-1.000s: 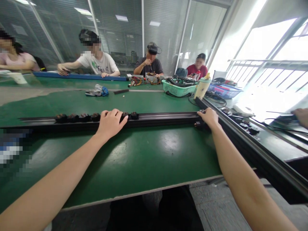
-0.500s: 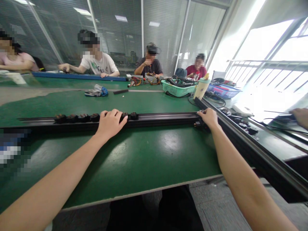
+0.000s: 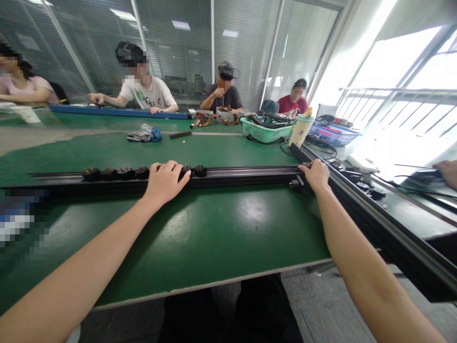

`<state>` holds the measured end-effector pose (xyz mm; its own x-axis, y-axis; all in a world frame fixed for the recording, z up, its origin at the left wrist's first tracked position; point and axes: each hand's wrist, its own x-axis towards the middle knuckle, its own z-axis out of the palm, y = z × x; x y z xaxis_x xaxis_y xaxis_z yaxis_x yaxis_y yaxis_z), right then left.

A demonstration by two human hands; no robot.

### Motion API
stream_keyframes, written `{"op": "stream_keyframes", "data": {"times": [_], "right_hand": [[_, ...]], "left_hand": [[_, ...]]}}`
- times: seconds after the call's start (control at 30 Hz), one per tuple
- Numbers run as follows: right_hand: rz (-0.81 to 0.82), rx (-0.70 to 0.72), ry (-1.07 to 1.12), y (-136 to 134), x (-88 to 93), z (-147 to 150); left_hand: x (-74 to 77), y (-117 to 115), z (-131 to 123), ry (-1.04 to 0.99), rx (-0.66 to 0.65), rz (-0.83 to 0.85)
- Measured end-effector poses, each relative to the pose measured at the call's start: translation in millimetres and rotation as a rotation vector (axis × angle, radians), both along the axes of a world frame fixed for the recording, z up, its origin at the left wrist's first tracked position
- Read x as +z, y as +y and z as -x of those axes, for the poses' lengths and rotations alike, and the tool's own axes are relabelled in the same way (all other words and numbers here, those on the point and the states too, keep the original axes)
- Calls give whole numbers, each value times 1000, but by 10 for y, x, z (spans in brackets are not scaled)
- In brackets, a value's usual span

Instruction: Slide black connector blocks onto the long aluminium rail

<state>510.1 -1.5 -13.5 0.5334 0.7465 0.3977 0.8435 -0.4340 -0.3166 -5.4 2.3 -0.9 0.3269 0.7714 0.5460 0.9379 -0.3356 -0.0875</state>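
A long black rail (image 3: 246,174) lies across the green table, with several small black socket-like blocks (image 3: 109,174) lined up along its left half. My left hand (image 3: 166,180) is closed over the rail from above, among these blocks, its thumb beside a block (image 3: 200,170). At the rail's right end, my right hand (image 3: 316,174) has its fingers pressed together over the end; what they pinch is hidden. Just below those fingers shows a small black part (image 3: 295,183) with a light-coloured strip beside it.
A second black rail (image 3: 378,224) runs diagonally on the right, past the table's edge. Farther back are a green basket of cables (image 3: 267,132), a cream bottle (image 3: 300,131) and a crumpled grey-blue glove-like cloth (image 3: 144,134). Co-workers sit opposite; another person's hand (image 3: 448,171) is far right.
My right hand has slid slightly to the right at the rail's end. My left hand stays where it was on the rail. The view has shifted a little.
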Motion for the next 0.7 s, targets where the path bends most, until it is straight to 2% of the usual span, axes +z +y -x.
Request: {"op": "stream_keyframes", "data": {"times": [0.1,0.27,0.5,0.7], "right_hand": [[12,-66,49,-19,34,31],[30,-33,36,-46,64,29],[62,-43,-43,-7,14,-24],[26,-111,-43,29,2,-93]], "left_hand": [[11,-9,-6,-4,-3,11],[16,-13,-8,2,0,5],[21,-21,-9,18,6,15],[25,-25,-15,13,15,29]]}}
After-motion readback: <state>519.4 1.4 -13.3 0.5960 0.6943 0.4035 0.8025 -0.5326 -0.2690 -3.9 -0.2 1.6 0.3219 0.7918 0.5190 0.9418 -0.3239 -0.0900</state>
